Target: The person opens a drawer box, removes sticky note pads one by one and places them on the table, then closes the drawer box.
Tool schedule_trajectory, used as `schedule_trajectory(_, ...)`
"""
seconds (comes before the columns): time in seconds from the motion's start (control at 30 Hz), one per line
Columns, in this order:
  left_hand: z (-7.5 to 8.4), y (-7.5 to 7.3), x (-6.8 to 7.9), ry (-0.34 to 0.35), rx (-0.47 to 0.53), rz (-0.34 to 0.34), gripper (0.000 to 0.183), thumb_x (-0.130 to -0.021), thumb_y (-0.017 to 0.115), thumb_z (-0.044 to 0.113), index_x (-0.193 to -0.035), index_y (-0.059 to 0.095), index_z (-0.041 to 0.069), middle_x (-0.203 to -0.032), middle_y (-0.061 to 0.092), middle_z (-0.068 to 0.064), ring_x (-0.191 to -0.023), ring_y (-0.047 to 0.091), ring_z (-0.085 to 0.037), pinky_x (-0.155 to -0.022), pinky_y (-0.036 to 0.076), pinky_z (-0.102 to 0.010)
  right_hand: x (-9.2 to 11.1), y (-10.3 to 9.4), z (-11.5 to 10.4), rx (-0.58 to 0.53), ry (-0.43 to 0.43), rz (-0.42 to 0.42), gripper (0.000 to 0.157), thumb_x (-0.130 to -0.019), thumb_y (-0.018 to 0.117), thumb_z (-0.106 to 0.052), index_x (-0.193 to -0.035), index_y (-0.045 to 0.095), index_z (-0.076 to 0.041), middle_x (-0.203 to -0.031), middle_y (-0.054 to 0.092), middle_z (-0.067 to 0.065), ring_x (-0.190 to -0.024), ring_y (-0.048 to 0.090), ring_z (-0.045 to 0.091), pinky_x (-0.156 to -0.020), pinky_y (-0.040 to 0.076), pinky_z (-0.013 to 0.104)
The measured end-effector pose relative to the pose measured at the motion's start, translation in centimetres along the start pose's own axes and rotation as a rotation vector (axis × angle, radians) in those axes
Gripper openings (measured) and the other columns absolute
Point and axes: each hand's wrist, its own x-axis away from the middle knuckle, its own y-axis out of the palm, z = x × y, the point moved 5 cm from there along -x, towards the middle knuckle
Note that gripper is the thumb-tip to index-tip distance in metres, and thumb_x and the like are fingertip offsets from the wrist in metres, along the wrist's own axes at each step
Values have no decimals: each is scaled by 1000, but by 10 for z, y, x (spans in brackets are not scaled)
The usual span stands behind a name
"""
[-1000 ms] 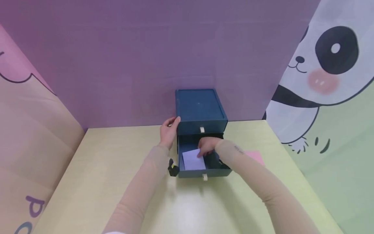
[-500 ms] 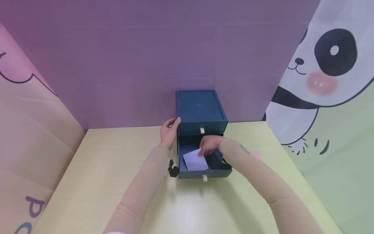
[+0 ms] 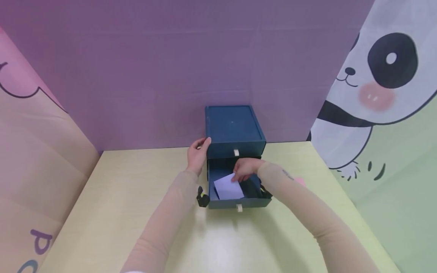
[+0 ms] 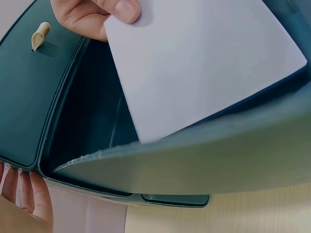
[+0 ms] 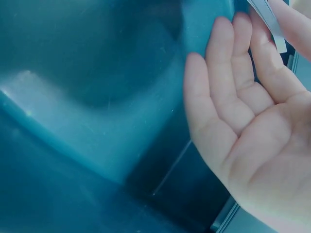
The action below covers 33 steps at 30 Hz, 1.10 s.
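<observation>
A small dark-blue drawer box (image 3: 233, 122) stands against the back wall, its lower drawer (image 3: 222, 204) pulled out. At the box's left side, my left hand (image 3: 197, 156) touches the edge; in the left wrist view its straight fingers (image 4: 42, 196) lie against the side. My right hand (image 3: 245, 168) reaches into the lower drawer and pinches the top corner of a white paper card (image 3: 228, 189). That card leans tilted inside the drawer, near its front wall. The right wrist view shows the card's edge (image 5: 270, 24) between thumb and index finger, the other fingers extended.
A pink sheet (image 3: 299, 181) lies on the table right of the box, partly hidden by the right arm. The upper drawer is closed, with a small pale pull tab (image 3: 236, 152). Purple cloth (image 3: 150, 76) hangs behind, with printed panels at both sides.
Over the last second, my right hand has shifted slightly right and the white card has turned a little with it. My left hand stays in place.
</observation>
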Motion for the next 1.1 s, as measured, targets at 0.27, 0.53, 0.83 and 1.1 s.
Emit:
schedule_trajectory(0.27, -1, -1, 0, -2, 8, -5, 46, -89, 63, 38, -125, 59, 9, -126, 56, -8, -106, 51, -23, -98, 44, -40, 2, -1, -2, -106, -32, 20, 17, -86, 68, -21, -87, 66, -4, -92, 71, 7, -81, 66, 16, -80, 55, 31)
schedule_trajectory(0.53, -2, -1, 0, -4, 9, -4, 47, -89, 62, 39, -126, 59, 10, -126, 56, -8, -107, 51, -23, -100, 43, -40, 9, -6, -5, -169, -47, 40, 22, -88, 65, -21, -95, 69, 0, -97, 71, 10, -83, 66, 18, -83, 55, 34)
schedule_trajectory(0.83, -2, -2, -1, -6, 8, 7, 45, -90, 63, 37, -125, 59, 9, -126, 56, -8, -106, 51, -23, -98, 44, -39, 12, -14, 2, -338, -84, 70, 16, -89, 63, -17, -87, 65, -2, -83, 69, 3, -76, 63, 14, -81, 55, 35)
schedule_trajectory(1.1, 0, 0, -1, 4, 7, 6, 45, -89, 63, 36, -125, 60, 8, -125, 57, -8, -103, 52, -21, -95, 44, -37, 21, -21, 9, -475, -46, 121, 29, -91, 63, -19, -107, 63, 6, -102, 69, 12, -81, 64, 15, -90, 52, 40)
